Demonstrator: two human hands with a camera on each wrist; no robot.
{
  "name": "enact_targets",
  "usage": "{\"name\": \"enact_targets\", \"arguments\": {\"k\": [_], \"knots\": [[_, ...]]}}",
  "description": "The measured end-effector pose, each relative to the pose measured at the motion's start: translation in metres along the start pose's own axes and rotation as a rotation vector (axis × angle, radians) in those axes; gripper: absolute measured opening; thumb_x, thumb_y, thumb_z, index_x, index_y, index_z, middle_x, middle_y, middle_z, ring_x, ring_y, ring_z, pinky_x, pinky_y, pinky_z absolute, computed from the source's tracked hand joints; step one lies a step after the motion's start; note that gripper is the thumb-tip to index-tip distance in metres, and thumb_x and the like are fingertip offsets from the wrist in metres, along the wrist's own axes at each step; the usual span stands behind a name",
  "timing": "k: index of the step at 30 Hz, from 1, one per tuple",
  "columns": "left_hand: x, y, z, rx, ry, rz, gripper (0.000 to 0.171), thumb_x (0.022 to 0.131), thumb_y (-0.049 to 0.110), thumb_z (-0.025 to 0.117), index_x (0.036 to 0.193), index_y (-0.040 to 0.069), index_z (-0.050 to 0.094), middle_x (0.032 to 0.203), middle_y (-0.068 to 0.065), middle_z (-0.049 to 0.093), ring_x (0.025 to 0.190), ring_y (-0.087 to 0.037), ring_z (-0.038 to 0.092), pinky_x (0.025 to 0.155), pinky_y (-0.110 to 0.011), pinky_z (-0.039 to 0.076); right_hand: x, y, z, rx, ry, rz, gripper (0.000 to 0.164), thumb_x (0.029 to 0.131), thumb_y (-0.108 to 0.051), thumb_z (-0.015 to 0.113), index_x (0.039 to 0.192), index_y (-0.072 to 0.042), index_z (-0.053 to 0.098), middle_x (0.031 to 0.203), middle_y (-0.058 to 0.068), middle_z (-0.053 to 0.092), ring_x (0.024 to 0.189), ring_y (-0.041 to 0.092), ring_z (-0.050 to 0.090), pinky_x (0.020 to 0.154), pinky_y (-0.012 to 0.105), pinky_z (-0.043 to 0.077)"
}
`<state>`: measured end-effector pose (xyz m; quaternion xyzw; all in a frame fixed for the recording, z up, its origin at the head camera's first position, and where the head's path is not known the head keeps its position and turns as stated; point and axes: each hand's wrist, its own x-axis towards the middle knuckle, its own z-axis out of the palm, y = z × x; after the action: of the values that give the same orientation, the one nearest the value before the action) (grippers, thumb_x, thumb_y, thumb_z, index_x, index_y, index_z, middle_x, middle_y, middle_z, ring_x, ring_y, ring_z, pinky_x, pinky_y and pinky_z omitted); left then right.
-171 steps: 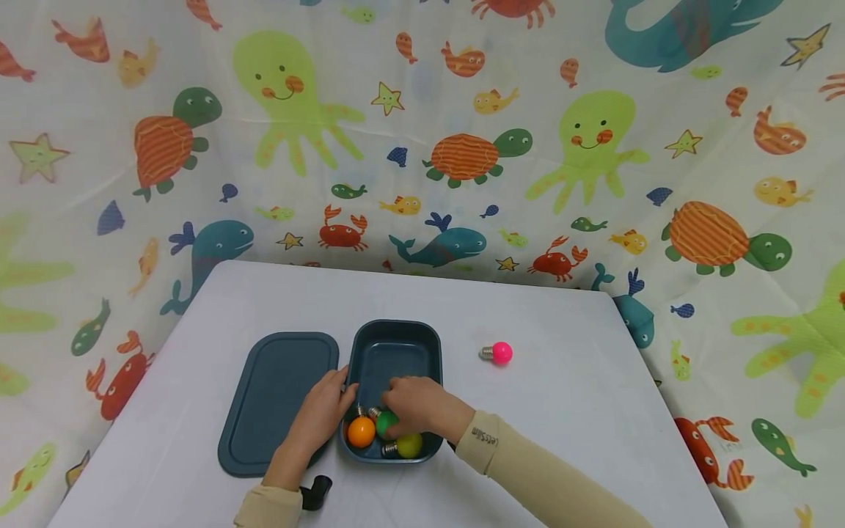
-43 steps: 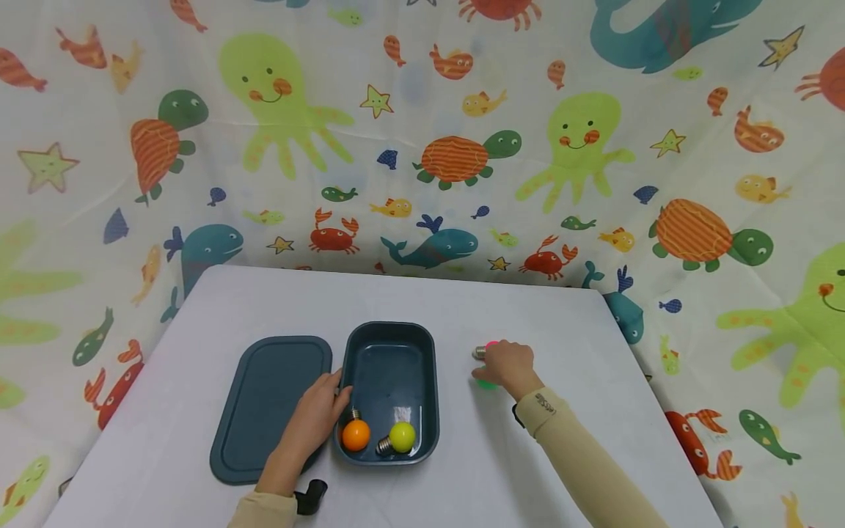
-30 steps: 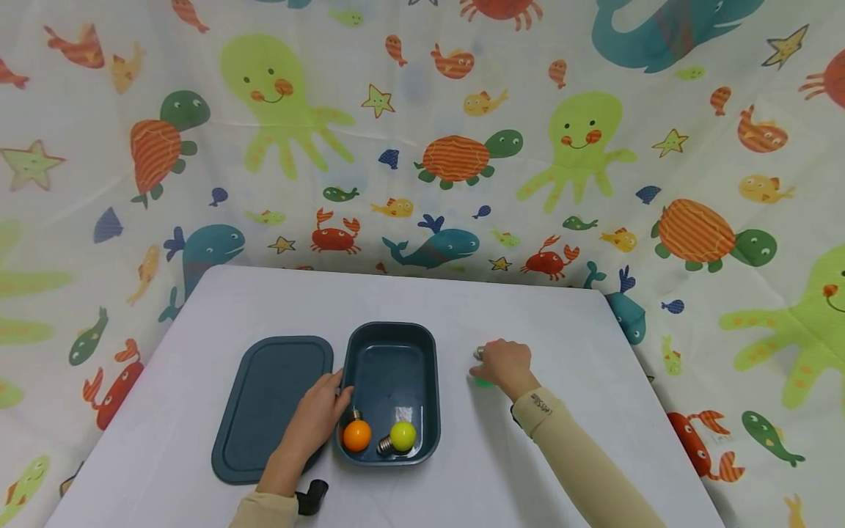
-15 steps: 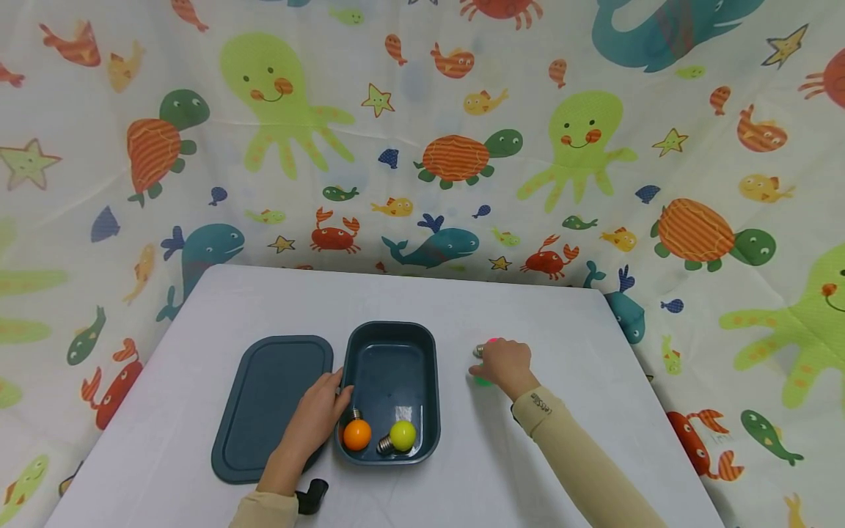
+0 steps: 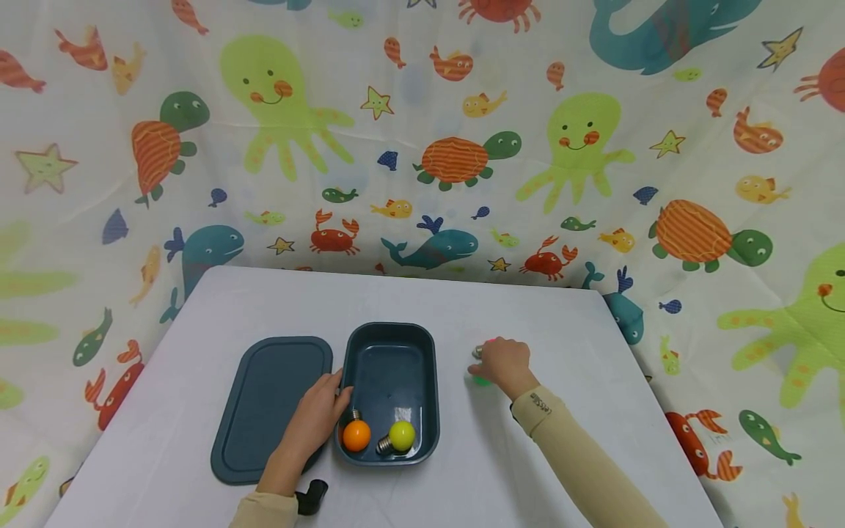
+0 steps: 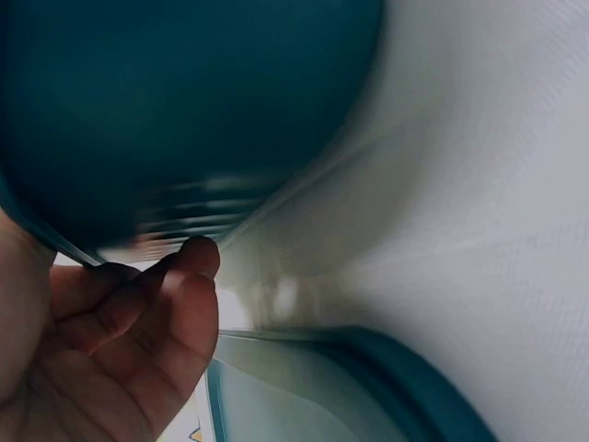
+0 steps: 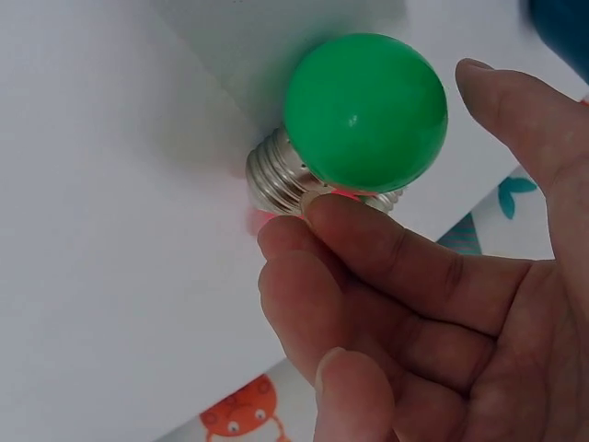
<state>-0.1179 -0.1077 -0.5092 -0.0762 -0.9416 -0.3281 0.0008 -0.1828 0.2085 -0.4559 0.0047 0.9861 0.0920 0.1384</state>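
Note:
My left hand holds the left wall of the dark blue box, thumb over the rim and fingers along the outside. In the box's near end lie an orange bulb and a yellow bulb. To the right of the box, my right hand hovers low over a green bulb. Its fingertips are right at the silver screw base, while the thumb stands apart from the globe. Just beyond is a pink bulb, mostly hidden by the hand, its metal base poking out.
A flat dark blue lid lies left of the box, partly under the left forearm. The white table ends at a hanging cloth printed with sea animals. A black device sits at the left wrist.
Several seconds ago the green bulb was in the box under my right hand; now it is on the table beside the pink one. During the last second both hands have stayed nearly still.

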Motion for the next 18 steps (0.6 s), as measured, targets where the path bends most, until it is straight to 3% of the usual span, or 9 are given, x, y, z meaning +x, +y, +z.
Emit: {"name": "enact_targets", "arguments": {"k": [18], "knots": [[0.000,-0.001,0.001,0.001,0.000,-0.004,0.045,0.092,0.021,0.054,0.128,-0.006,0.049,0.102,-0.011,0.059,0.083,-0.020,0.056,0.074,-0.038,0.050,-0.001,-0.009,-0.017,0.033,0.011,-0.013,0.045,0.075,-0.056,0.066,0.075,-0.011,0.064,0.058,0.001,0.052,0.054,0.018,0.047,0.050,0.033,0.040]]}}
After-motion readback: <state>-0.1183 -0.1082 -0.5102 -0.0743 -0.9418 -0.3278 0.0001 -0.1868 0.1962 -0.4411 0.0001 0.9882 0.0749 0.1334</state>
